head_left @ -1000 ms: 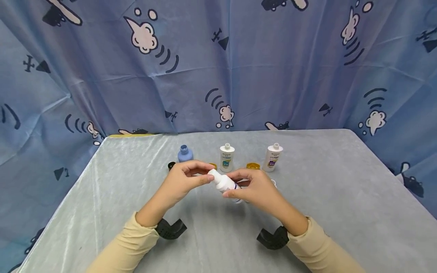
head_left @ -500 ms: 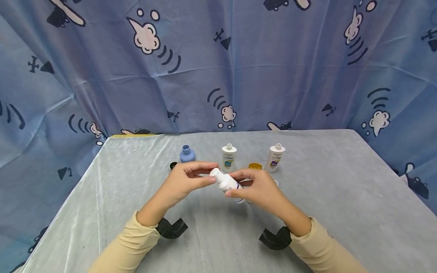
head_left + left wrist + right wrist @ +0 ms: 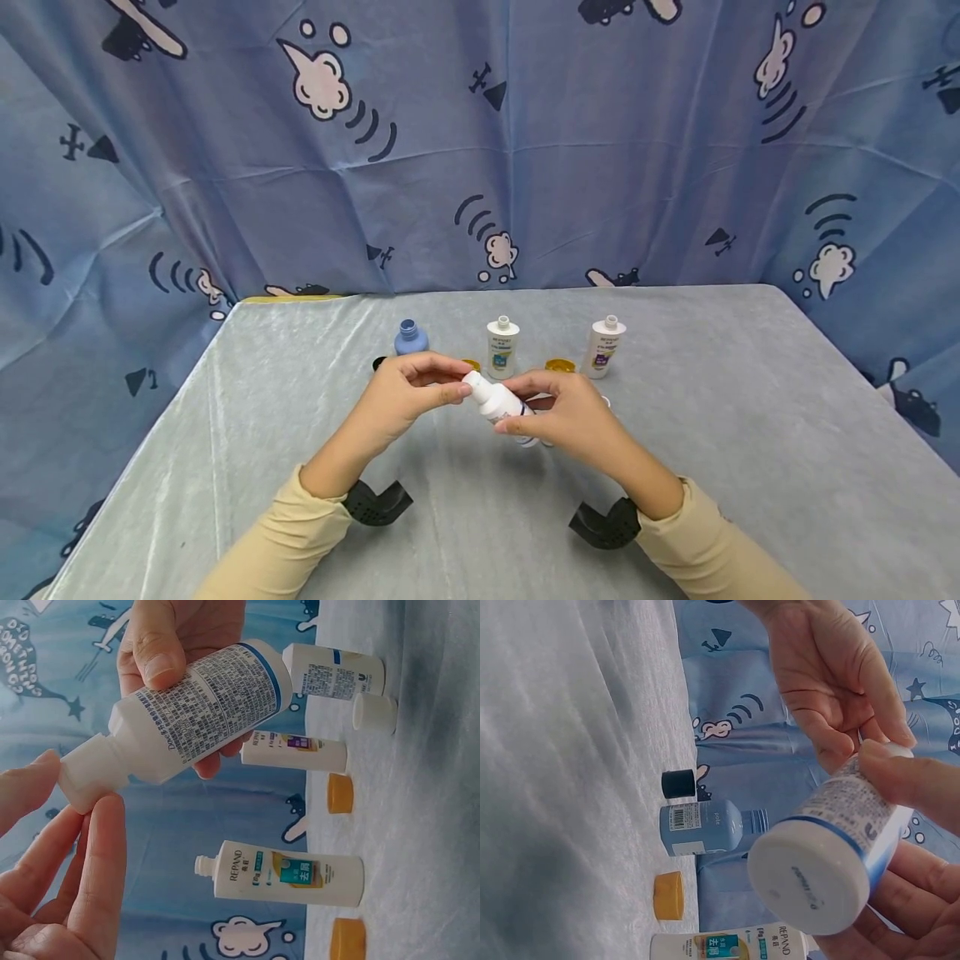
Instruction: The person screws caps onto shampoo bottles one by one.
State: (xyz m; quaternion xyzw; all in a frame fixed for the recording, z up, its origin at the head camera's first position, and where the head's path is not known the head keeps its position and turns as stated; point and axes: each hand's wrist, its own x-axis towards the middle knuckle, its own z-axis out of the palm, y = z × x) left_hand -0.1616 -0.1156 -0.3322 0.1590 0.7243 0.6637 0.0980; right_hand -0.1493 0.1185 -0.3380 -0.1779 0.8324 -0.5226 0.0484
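Observation:
A white plastic bottle (image 3: 210, 709) with dense small print and a blue band is held tilted above the table, its cap end up and to the left in the head view. My right hand (image 3: 558, 408) grips its body, thumb on one side and fingers on the other. At the neck, the thumb and fingertips of my left hand (image 3: 408, 387) pinch the white cap (image 3: 94, 772), which sits on the bottle. The bottle's round base (image 3: 806, 877) faces the right wrist camera.
Beyond the hands stand an uncapped blue bottle (image 3: 410, 340) and two uncapped white bottles, one with a green label (image 3: 502, 348), one with a purple label (image 3: 602, 346). Another white bottle (image 3: 334, 671), a white cap (image 3: 375, 712), yellow caps (image 3: 560, 365) and a dark cap (image 3: 678, 784) are nearby.
The left fingertips have shifted on the cap, drawing slightly back to the left and turning between the last two moments. The right hand and bottle keep nearly the same pose.

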